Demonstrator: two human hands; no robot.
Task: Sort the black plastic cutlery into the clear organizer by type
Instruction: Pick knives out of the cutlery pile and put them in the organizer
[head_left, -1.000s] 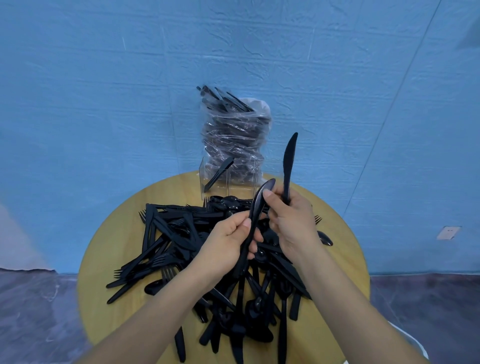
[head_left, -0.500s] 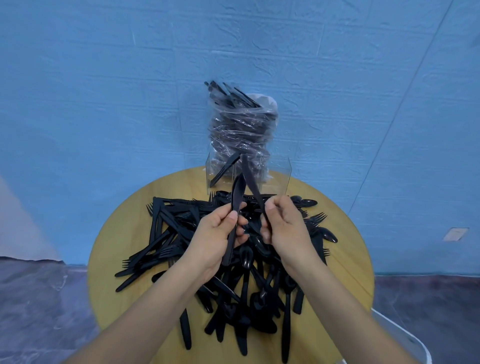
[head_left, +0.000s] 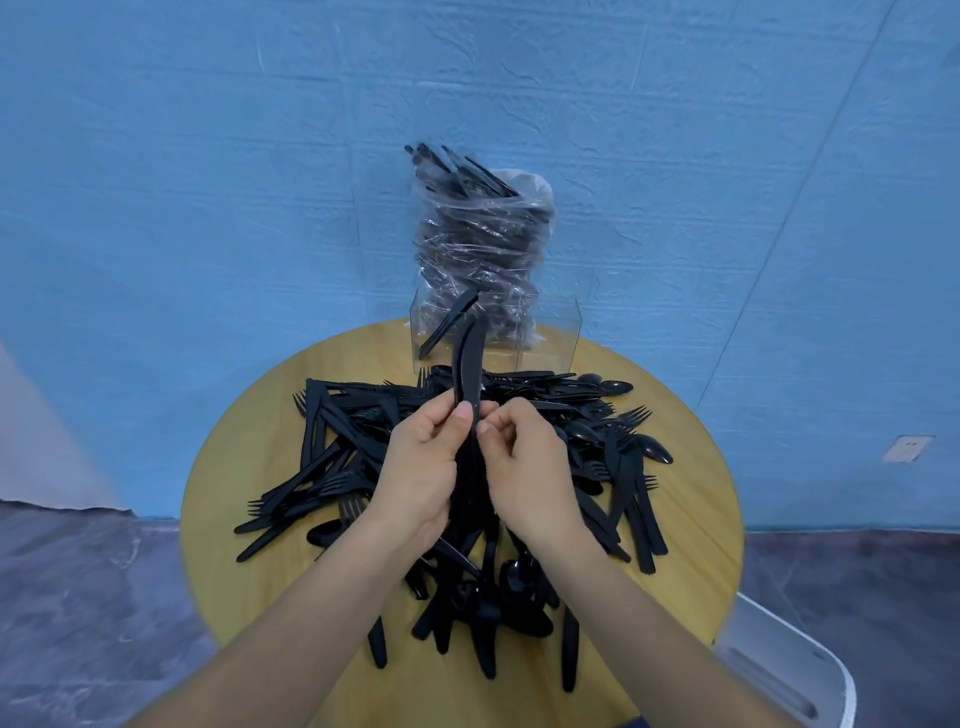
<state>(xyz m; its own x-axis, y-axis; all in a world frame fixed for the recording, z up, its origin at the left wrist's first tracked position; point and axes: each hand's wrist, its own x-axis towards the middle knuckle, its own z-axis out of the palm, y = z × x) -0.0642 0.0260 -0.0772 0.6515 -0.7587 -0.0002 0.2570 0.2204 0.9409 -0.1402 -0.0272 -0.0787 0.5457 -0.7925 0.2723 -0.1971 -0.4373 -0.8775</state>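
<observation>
While raised over the pile (head_left: 467, 493) on the tabletop (head_left: 249, 452), left grip (head_left: 423, 462) and right grip (head_left: 524, 467) pinched together on upright knives (head_left: 467, 374), thumbs meeting at the handles. Blades now stacked as one; half a second back, crossed apart. Beyond, organizer (head_left: 550, 332) with one piece leaning inside.
</observation>
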